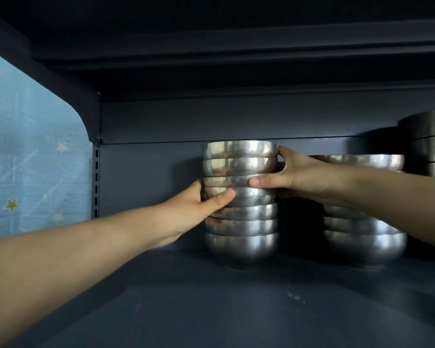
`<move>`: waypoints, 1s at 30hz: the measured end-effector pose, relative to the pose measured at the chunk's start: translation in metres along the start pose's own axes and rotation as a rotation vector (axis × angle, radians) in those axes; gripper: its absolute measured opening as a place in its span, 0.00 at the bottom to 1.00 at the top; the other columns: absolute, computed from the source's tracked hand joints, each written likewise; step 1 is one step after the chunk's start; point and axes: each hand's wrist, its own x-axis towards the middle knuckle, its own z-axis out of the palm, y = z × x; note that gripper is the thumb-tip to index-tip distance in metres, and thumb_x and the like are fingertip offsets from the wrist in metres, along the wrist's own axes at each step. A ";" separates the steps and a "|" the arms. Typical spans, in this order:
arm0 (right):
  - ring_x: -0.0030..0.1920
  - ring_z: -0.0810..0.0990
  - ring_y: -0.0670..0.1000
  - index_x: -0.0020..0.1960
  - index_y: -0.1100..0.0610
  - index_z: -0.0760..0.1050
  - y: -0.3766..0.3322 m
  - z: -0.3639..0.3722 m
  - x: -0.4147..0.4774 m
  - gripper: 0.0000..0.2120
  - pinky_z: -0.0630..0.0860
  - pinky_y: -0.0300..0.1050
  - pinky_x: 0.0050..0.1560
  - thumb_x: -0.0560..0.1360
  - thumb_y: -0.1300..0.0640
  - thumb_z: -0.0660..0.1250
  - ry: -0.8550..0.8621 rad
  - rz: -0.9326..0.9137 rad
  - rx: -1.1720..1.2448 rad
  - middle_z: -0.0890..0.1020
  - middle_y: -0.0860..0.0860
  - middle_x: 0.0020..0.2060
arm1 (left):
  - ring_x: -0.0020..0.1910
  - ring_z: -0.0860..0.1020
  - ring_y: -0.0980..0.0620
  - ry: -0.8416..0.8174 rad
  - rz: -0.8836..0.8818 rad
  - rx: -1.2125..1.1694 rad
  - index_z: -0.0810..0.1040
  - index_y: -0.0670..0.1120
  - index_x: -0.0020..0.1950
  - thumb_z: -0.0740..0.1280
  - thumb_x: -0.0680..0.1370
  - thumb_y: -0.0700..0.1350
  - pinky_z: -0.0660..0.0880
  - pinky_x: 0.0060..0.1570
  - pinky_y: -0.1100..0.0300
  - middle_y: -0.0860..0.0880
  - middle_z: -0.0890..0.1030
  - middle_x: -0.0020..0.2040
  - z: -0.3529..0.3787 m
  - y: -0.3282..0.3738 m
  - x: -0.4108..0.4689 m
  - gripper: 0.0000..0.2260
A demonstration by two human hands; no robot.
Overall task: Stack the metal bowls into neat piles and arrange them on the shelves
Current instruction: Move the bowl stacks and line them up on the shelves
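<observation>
Bowls of shiny metal, nested into a tall stack [240, 244], stand upright on the dark shelf [186, 297], close to its back panel and a little right of the middle. It looks like 7 bowls, though the hands cover some rims, so the count is not certain.

Both hands hold this stack from opposite sides. The left hand [199, 207] grips it about halfway up: the thumb lies across the front and the fingers wrap round the left side, out of sight. The right hand [301, 177] takes it slightly higher, with the thumb pressed on the front and the fingers curled against the right side near the top bowl. Each grip is clamped on the tall stack, whose base sits on the shelf.

Just to the right, with a dark gap between, stands a shorter stack [364, 242] (partly behind the right forearm). Farther right and deeper in shadow is a third pile [430, 144], cut off by the frame edge.

At the left, a slotted upright [96, 177] carries the shelf, and beyond it hangs a blue sheet [23, 159] printed with stars.
</observation>
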 end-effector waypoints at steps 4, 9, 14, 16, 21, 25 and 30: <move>0.59 0.78 0.49 0.59 0.50 0.71 0.005 -0.002 0.002 0.48 0.71 0.51 0.66 0.45 0.31 0.78 0.049 -0.014 -0.046 0.79 0.48 0.59 | 0.58 0.79 0.52 0.026 0.001 0.032 0.72 0.51 0.61 0.74 0.50 0.70 0.70 0.66 0.50 0.49 0.80 0.59 0.002 -0.003 0.000 0.44; 0.61 0.77 0.49 0.60 0.50 0.70 0.004 -0.001 -0.001 0.48 0.69 0.49 0.68 0.45 0.30 0.78 0.054 -0.026 -0.054 0.78 0.47 0.60 | 0.59 0.78 0.53 0.032 0.017 0.091 0.69 0.50 0.64 0.72 0.53 0.68 0.71 0.65 0.51 0.49 0.79 0.60 0.002 -0.005 0.000 0.44; 0.57 0.77 0.44 0.62 0.51 0.66 -0.001 0.002 -0.011 0.39 0.69 0.42 0.64 0.55 0.42 0.74 0.027 -0.030 -0.029 0.77 0.45 0.57 | 0.59 0.77 0.55 0.001 0.009 0.106 0.67 0.51 0.66 0.70 0.57 0.65 0.72 0.63 0.55 0.50 0.78 0.61 0.001 -0.002 -0.002 0.40; 0.57 0.77 0.43 0.62 0.51 0.67 -0.001 0.004 -0.011 0.37 0.70 0.41 0.64 0.56 0.43 0.74 0.037 -0.033 -0.030 0.77 0.44 0.55 | 0.60 0.77 0.55 -0.017 -0.001 0.106 0.67 0.51 0.66 0.70 0.61 0.64 0.72 0.63 0.55 0.49 0.77 0.63 0.001 0.000 -0.002 0.37; 0.58 0.77 0.47 0.61 0.52 0.69 -0.002 0.002 -0.009 0.42 0.71 0.47 0.66 0.51 0.37 0.76 0.048 -0.004 -0.058 0.78 0.48 0.57 | 0.61 0.76 0.53 -0.037 -0.059 0.091 0.68 0.53 0.65 0.73 0.56 0.68 0.68 0.67 0.51 0.52 0.78 0.61 0.000 0.005 -0.004 0.42; 0.58 0.77 0.47 0.63 0.53 0.67 -0.011 -0.001 -0.012 0.48 0.72 0.47 0.65 0.49 0.36 0.79 -0.010 0.052 -0.070 0.78 0.48 0.57 | 0.61 0.76 0.56 -0.057 -0.173 0.017 0.68 0.53 0.64 0.76 0.60 0.62 0.66 0.69 0.49 0.56 0.78 0.60 -0.001 0.013 -0.008 0.37; 0.65 0.71 0.50 0.69 0.56 0.61 -0.025 -0.009 -0.021 0.52 0.70 0.49 0.66 0.52 0.36 0.73 -0.013 0.142 -0.087 0.72 0.49 0.64 | 0.70 0.65 0.55 -0.051 -0.290 0.121 0.61 0.54 0.72 0.74 0.59 0.65 0.58 0.73 0.49 0.58 0.69 0.70 -0.001 0.032 -0.020 0.46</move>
